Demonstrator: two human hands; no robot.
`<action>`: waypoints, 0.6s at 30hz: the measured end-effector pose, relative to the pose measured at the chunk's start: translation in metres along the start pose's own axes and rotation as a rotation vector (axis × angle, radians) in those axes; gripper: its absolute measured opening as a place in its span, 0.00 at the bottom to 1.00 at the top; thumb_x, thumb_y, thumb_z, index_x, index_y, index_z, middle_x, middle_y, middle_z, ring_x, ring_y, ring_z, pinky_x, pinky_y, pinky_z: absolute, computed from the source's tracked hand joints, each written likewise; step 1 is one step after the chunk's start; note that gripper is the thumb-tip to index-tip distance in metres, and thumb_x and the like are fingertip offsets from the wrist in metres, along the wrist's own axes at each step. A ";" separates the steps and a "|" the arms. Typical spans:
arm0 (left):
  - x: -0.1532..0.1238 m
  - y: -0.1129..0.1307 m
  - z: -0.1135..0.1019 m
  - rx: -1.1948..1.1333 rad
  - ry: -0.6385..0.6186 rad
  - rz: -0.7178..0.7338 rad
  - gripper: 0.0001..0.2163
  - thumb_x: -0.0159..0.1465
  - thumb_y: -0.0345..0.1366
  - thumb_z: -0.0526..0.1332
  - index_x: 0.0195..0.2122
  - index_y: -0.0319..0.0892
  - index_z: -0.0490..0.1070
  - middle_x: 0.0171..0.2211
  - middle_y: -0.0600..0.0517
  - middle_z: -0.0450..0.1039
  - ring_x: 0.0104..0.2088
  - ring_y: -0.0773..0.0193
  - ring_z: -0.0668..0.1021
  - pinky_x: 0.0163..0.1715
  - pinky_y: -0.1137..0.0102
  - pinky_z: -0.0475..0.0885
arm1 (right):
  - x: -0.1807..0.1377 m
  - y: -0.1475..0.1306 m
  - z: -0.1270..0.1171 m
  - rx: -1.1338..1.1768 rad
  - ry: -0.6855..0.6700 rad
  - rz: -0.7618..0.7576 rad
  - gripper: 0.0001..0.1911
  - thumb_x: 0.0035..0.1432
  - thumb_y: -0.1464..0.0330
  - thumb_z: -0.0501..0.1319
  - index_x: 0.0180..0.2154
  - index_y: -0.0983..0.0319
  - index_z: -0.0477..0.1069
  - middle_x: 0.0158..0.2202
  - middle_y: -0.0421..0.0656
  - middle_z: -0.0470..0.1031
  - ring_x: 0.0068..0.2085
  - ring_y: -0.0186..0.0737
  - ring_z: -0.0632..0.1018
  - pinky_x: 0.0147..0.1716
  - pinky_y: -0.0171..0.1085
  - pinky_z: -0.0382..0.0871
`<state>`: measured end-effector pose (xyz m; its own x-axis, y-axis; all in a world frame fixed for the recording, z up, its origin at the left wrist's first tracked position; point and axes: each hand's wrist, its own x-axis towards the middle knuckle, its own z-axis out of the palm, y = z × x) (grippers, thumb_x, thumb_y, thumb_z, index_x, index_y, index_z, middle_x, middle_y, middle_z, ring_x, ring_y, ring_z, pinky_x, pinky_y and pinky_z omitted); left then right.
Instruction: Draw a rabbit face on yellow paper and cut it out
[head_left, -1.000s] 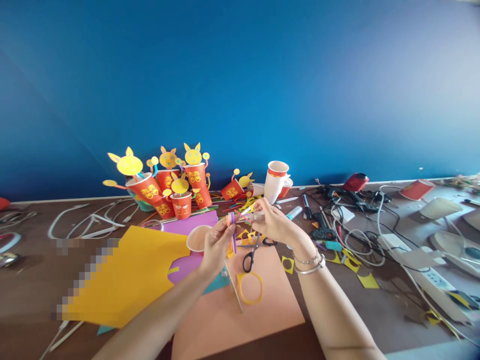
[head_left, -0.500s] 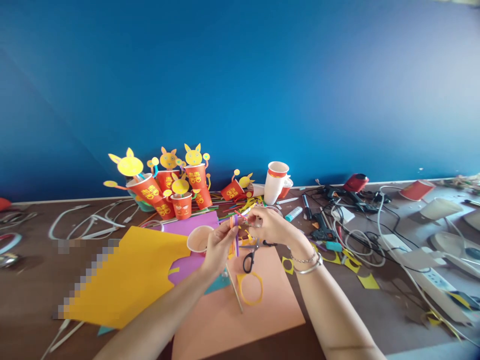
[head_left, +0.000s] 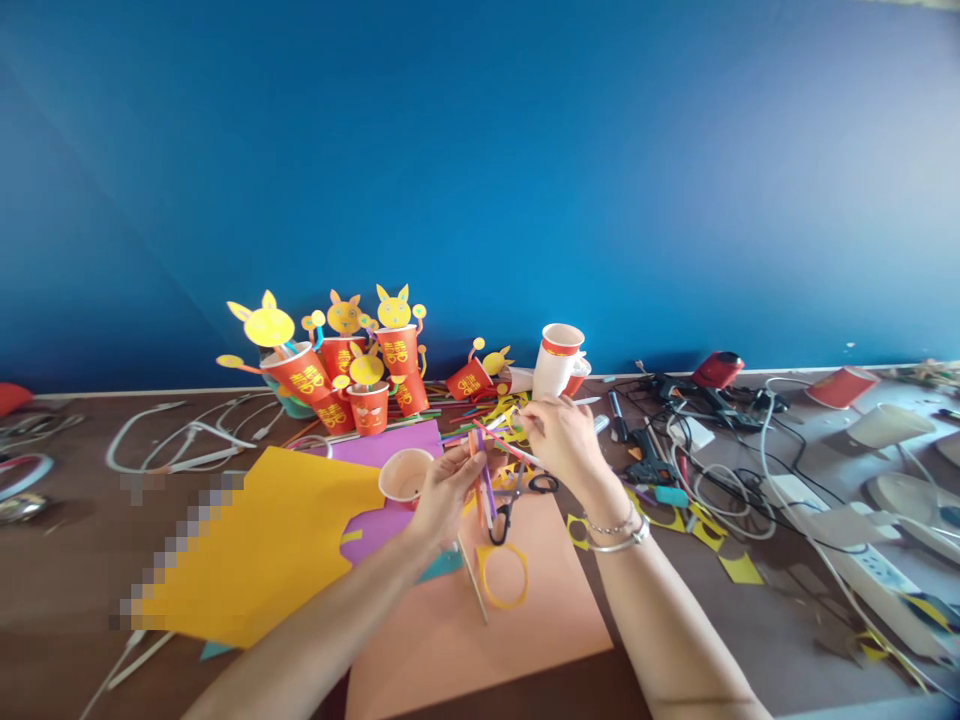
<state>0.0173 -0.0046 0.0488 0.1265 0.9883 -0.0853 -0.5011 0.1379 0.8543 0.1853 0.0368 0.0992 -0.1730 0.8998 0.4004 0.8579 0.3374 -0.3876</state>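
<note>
Your left hand (head_left: pixel 448 494) pinches the orange and purple strips (head_left: pixel 485 478) between its fingers, over the far part of the peach sheet (head_left: pixel 551 600)! Your right hand (head_left: pixel 568 440) curls beside a slender red stick (head_left: pixel 504 441); its fingers are partly hidden, so I can't tell whether they grip it. Scissors (head_left: pixel 508 512) lie close by, while a cup (head_left: pixel 405 474) stands left.

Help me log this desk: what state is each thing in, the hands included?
Left hand: closed on thin pieces
Thin orange and purple pieces: held
Right hand: fingers bent, grip unclear
Scissors: lying down, handles spread
Cup by the left hand: upright, uncovered
Tall white cup: roughly upright, uncovered
Yellow ring: centre cut out
Yellow sheet: spread flat
Peach sheet: spread flat
</note>
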 end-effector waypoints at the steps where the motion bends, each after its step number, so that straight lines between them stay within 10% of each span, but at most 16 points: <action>1: 0.001 0.000 -0.001 0.000 0.009 -0.016 0.17 0.49 0.42 0.72 0.38 0.39 0.78 0.35 0.45 0.80 0.38 0.55 0.80 0.42 0.64 0.72 | 0.000 0.000 -0.003 0.038 0.011 -0.003 0.09 0.58 0.70 0.57 0.28 0.61 0.74 0.33 0.44 0.76 0.38 0.41 0.73 0.37 0.37 0.61; 6: 0.001 -0.005 -0.002 0.042 -0.033 -0.064 0.17 0.49 0.44 0.71 0.35 0.38 0.78 0.35 0.44 0.80 0.36 0.56 0.80 0.43 0.62 0.72 | -0.004 -0.005 -0.006 0.471 -0.217 -0.147 0.09 0.59 0.65 0.58 0.30 0.61 0.73 0.30 0.40 0.74 0.31 0.34 0.73 0.32 0.32 0.64; 18: -0.003 -0.003 0.004 0.250 -0.058 0.102 0.14 0.54 0.45 0.67 0.35 0.39 0.79 0.31 0.49 0.79 0.33 0.61 0.78 0.39 0.68 0.71 | -0.008 -0.022 0.004 0.333 -0.158 -0.123 0.09 0.55 0.67 0.63 0.24 0.61 0.71 0.25 0.39 0.73 0.29 0.34 0.72 0.30 0.32 0.60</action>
<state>0.0217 -0.0078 0.0481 0.1384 0.9899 0.0306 -0.2874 0.0106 0.9578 0.1658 0.0235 0.1013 -0.3596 0.8698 0.3378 0.6264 0.4934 -0.6034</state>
